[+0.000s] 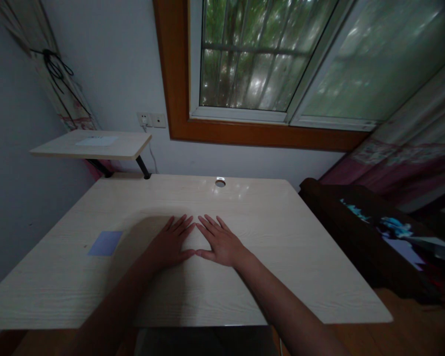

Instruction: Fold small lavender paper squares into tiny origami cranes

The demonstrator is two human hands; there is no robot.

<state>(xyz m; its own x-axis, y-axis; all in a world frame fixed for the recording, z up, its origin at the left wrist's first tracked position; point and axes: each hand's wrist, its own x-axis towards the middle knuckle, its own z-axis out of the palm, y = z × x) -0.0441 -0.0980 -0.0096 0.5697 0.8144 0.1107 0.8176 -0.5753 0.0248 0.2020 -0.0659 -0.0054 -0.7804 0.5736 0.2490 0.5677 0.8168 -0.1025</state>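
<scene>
My left hand [171,244] lies palm down on the pale wood-grain desk [289,277], fingers stretched out and holding nothing. Beside it, my right hand [221,241] rests flat on the same desktop, its fingers spread. The thumbs meet or nearly meet at the tips, and the index fingertips come close together. To the left of my left hand, a bluish-purple square of paper [106,243] lies on the desk, apart from the hand.
A raised shelf [59,143] on black legs carries a white sheet [96,141] at the back left. A round cable hole [220,183] sits near the desk's back edge. Wall sockets [151,119] and a window stand behind. Dark furniture [341,232] with assorted items is at right.
</scene>
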